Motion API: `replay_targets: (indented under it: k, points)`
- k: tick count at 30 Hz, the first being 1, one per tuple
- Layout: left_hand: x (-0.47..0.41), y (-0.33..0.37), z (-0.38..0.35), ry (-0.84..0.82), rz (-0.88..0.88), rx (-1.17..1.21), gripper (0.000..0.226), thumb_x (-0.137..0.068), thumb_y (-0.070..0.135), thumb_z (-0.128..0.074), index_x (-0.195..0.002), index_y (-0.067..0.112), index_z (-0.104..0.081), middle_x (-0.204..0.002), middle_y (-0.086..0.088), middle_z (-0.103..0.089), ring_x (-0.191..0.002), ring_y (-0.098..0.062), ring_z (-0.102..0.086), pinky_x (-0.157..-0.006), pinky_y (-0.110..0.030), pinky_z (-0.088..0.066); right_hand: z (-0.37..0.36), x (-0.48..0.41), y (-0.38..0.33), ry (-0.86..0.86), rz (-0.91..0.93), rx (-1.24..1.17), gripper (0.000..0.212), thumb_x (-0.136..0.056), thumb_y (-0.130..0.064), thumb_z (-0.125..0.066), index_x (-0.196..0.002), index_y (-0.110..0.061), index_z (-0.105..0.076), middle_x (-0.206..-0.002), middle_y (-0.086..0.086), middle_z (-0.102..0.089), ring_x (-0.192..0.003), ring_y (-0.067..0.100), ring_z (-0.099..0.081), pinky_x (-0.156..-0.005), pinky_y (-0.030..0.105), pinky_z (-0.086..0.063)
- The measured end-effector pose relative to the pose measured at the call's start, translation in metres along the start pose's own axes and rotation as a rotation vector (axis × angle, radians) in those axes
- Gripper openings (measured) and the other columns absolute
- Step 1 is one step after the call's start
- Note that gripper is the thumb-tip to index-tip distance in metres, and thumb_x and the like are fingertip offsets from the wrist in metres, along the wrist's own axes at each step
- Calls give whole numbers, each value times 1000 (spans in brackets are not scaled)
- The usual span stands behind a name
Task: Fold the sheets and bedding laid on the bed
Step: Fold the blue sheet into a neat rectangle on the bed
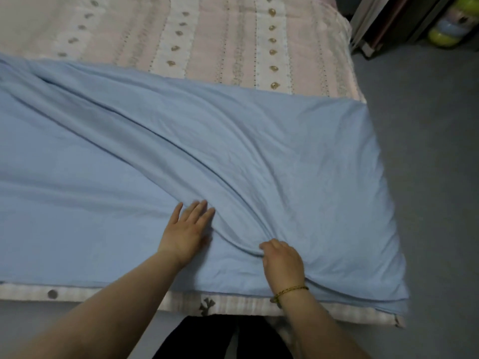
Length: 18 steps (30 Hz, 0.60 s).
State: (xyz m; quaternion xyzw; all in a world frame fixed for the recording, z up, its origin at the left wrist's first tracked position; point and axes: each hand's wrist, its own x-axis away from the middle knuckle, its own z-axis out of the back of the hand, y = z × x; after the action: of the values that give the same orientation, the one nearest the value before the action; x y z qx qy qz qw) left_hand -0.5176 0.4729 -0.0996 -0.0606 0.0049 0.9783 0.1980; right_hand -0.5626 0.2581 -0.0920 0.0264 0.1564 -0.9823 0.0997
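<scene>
A bed [207, 35] with a pink and cream striped cover fills the upper part of the view, and its near edge shows as a pale strip just in front of the person. Over the near half of it lies the light blue sheet [129, 151], spread from the left edge of the picture to the bed's right side, where its corner hangs slightly over the edge above the grey floor [427, 177]. Long, deep creases run through the sheet from the far left down toward the hands, and its near right part looks doubled, with layered edges showing at the corner. At the top right stands dark furniture [404, 19], with a stack of green, blue and yellow rounded objects [456, 24] beside it, well apart from the bed. Dark trousers [220, 338] show at the bottom, against the bed's edge. The left hand [186, 229] lies palm down on the sheet, its fingers straight and a little spread, pressing the cloth flat just left of the main crease. The right hand [282, 263], near it, has its fingers curled over the raised ridge where the creases meet and grips that fold of sheet; the fingertips are tucked out of sight. A thin gold bracelet [290, 292] circles the right wrist.
</scene>
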Motion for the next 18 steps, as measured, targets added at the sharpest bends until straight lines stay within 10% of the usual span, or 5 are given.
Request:
replay_targets:
  k: [5,10,18]
  points:
    - [-26,10,2,81,-50,133,55,-70,47,-39,-114,15,-45,-101,-12,-71,-95,-25,-68,-98,-39,-24,45,-35,3,-257,-343,-237,24,-93,-16,-47,-95,-6,-69,-90,8,-67,-80,20,-59,-61,25,-32]
    - [-60,34,12,225,-88,265,55,-70,48,-45,-114,16,-50,-95,-7,-70,-97,-16,-47,-105,-35,-15,59,-49,13,-241,-391,-306,32,-94,-25,-50,-85,2,-63,-80,19,-62,-75,27,-52,-58,30,-24]
    - [-88,44,31,47,-91,143,25,-61,30,-52,-70,21,-74,-53,6,-65,-51,-11,-64,-77,-52,-52,66,-46,9,-242,-346,-341,48,-89,-46,-35,-49,-20,-27,-52,-5,-32,-65,19,-38,-53,28,-22]
